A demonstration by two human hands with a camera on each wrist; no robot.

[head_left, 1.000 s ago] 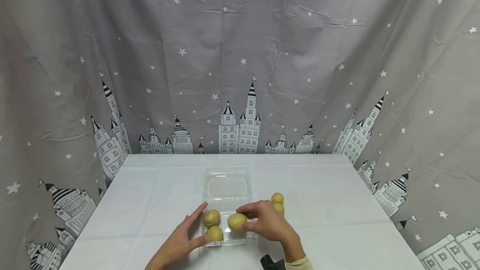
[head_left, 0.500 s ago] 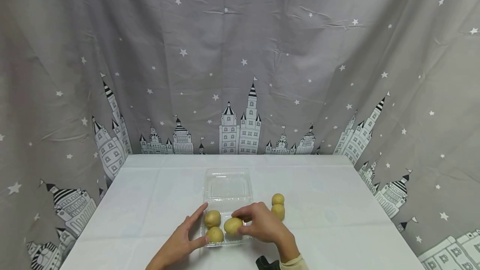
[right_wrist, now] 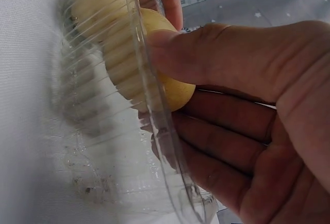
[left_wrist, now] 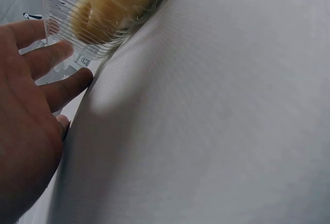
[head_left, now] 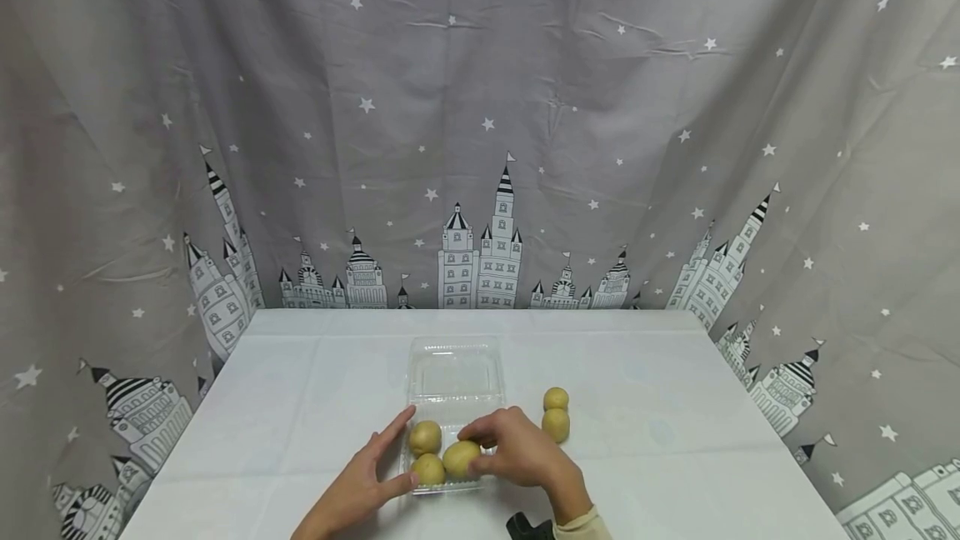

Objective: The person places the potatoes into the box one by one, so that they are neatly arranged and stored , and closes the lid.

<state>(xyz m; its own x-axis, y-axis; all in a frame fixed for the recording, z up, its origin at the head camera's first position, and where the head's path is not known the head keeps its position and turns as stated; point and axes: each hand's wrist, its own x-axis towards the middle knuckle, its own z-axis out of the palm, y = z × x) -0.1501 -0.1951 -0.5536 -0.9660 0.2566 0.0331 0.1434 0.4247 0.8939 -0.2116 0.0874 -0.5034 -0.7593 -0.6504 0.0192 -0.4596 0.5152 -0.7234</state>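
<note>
Held potato (head_left: 456, 458) sits within the near half of the clear box (head_left: 450, 488), lower centre of the head view, just right of the front potato (head_left: 428, 470); contact between these two cannot be confirmed. Main risk, as judged: letting go early could let the held potato roll on the smooth plastic, since its sides are rounded. Second risk: a sideways push could shove the front potato and rear potato (head_left: 425, 437) against the left wall, and the light box might slide if the left hand (head_left: 358, 486) braces it poorly. Pose: right hand (head_left: 525, 455) comes in from the lower right, grasping the held potato between thumb and fingers, knuckles raised over the box's right side. Left hand enters from lower left, fingers extended and spread along the left side, thumb toward the near left corner, grasping nothing. Lid (head_left: 456, 373) lies folded back, pointing up-frame
</note>
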